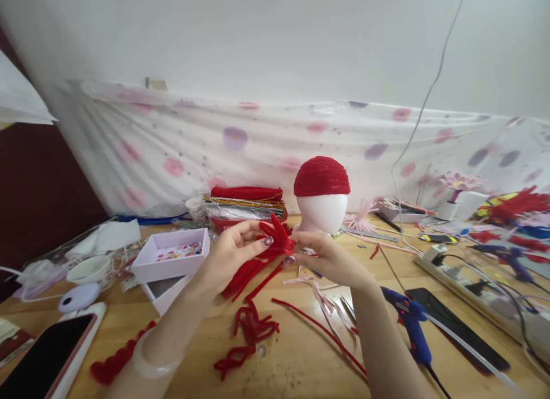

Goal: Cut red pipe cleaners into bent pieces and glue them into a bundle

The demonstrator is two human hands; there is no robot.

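Between my two hands is a red pipe-cleaner flower (277, 236), its looped petals fanned upward. My left hand (247, 244) pinches it from the left, thumb in front. At its lower right, the fingertips of my right hand (315, 255) close on its base. Red pipe cleaners (247, 279) lie in a bundle below my hands, and a bent, zigzag red pipe cleaner (247, 336) rests nearer to me. One long straight red pipe cleaner (320, 330) slants across the table by my right forearm. Behind my hands stands a white foam head (322, 210) wearing a red ribbed cap (322, 177).
At left, a white box (172, 267) holds coloured gems; a phone (54, 353) lies near the edge. Blue glue guns (408, 319) (502, 256), a black phone (458, 327) and a power strip (476, 299) with cables occupy the right. Packed pipe cleaners (244, 201) sit behind.
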